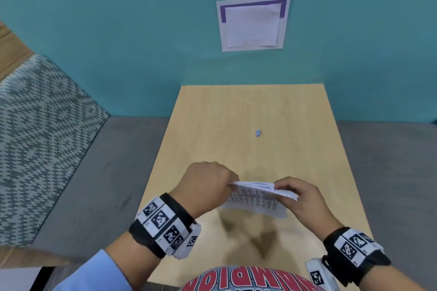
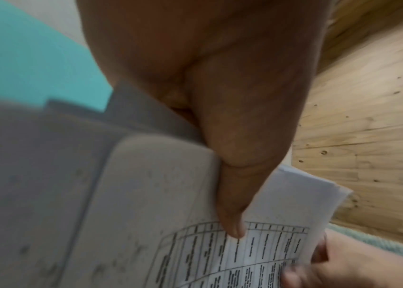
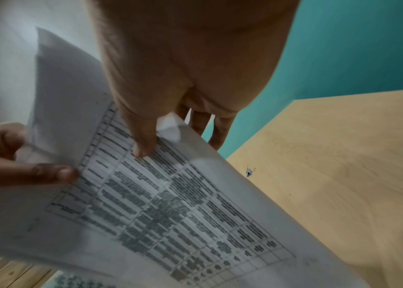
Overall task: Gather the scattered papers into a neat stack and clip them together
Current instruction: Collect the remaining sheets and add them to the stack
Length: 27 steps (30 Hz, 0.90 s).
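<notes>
Evidently the printed papers [image 1: 256, 198] are gathered, both the left hand [image 1: 208, 186] and right hand [image 1: 305, 198] pinching the stack above the wooden table [image 1: 307, 149] (edges not yet flush), while the binder clip [image 1: 259, 133] lies untouched farther back.

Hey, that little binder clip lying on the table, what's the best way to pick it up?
Pinch the binder clip from above across its blue body, probably with the right hand. It lies flat on the table, wire handles pointing right, with bare wood all around it. Both hands currently hold the papers, so one must let go first.
</notes>
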### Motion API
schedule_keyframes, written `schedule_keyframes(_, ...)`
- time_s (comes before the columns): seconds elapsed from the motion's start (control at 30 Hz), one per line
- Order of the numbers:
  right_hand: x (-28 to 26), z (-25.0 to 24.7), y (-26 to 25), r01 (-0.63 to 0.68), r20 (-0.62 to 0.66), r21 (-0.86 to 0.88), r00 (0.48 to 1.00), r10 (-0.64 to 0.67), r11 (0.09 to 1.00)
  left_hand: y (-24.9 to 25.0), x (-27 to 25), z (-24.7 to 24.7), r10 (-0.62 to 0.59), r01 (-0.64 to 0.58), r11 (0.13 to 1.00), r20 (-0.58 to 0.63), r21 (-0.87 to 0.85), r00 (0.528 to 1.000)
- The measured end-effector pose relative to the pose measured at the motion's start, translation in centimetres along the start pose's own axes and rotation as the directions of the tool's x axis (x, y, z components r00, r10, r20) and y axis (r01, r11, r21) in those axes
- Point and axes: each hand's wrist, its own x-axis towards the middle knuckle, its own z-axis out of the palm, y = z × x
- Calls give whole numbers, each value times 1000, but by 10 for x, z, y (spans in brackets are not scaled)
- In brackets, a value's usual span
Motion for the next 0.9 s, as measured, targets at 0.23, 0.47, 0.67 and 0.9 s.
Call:
schedule_keyframes(0.23,-1,-36,19,-313,-67,267,938,341,912,-58,-30,-13,-223,60,565,-82,-823,971)
schedule_keyframes(0.47,3,-56,-53,-122,-25,424,989,146,897,-64,-38,7,-414,-50,99,-86,-994,906)
schedule_keyframes(0.67,2,-65,-70,86,-221,245,975,-31,966,-62,-26,23,-407,-201,41,-200,-979,891)
schedule_keyframes(0.9,3,-34,55,-216,-101,83,969,224,973,-67,10,136,-318,273,158,213,-949,924)
